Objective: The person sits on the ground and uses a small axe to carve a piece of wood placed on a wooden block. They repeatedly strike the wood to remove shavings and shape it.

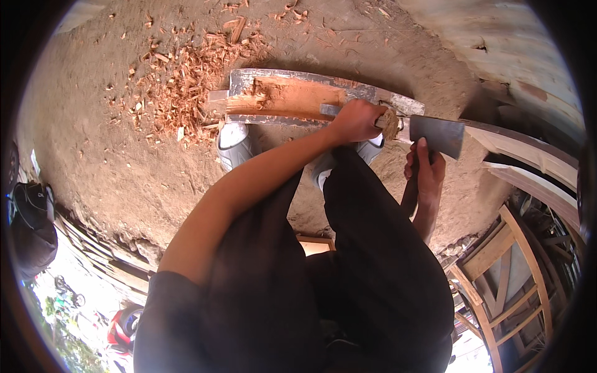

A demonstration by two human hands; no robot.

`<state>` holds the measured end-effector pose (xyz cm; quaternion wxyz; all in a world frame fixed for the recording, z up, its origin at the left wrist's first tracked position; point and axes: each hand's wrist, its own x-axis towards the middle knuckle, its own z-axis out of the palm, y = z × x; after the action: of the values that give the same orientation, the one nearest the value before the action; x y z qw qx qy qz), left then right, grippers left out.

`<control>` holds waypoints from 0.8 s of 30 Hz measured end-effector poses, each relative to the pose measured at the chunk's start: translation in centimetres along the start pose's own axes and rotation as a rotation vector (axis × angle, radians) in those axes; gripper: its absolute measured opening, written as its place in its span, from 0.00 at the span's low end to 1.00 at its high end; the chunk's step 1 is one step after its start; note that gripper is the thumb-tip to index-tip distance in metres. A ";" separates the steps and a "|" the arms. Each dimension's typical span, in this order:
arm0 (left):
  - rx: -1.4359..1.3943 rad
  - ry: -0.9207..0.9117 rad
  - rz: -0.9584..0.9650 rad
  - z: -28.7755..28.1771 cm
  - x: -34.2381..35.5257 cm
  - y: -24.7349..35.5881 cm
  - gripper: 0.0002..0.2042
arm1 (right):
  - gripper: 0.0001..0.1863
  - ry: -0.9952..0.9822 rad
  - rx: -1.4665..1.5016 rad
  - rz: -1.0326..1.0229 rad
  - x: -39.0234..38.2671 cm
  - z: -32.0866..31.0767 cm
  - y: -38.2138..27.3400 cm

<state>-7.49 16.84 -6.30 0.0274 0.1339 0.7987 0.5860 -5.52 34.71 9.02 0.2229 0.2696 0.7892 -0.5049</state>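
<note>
A curved wooden beam [367,90] with flaking grey paint lies crosswise before my feet, a reddish hollow [298,93] cut along its upper face. My left hand [357,121] is wrapped round a chisel; its flat metal blade [329,109] points left into the right end of the hollow. The chisel's frayed wooden butt [390,124] sticks out on the right side of the fist. Beside it, my right hand [429,171] grips a hatchet by its dark handle, thumb against the broad grey metal head [437,135]. The hatchet head is close to the chisel's butt, apart from it.
Reddish wood chips [180,87] are heaped on the dirt floor left of the beam. My white shoes [234,146] stand at its near side. Curved boards [528,149] and a wooden frame [504,280] lie at right. A dark bag [31,230] is far left.
</note>
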 end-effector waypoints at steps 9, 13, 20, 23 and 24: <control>0.036 -0.038 0.005 0.4 -0.2 -0.2 0.11 | 0.27 -0.010 -0.027 0.024 -0.3 0.2 0.9; 0.052 -0.003 0.007 0.7 0.1 -0.2 0.11 | 0.27 0.101 0.174 -0.100 -0.7 0.7 1.7; 0.064 0.014 0.008 0.8 0.1 -0.1 0.09 | 0.25 0.006 0.051 0.011 -0.9 0.2 1.3; 0.073 0.007 0.015 1.0 0.2 -0.2 0.09 | 0.25 0.097 0.107 -0.049 -0.9 2.0 2.3; 0.085 -0.026 0.012 1.1 0.3 -0.3 0.09 | 0.24 0.040 -0.017 0.013 -1.4 2.7 1.7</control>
<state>-7.63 17.81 -6.91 0.0286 0.1475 0.8215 0.5501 -3.16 32.58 7.68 0.2127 0.2828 0.7958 -0.4914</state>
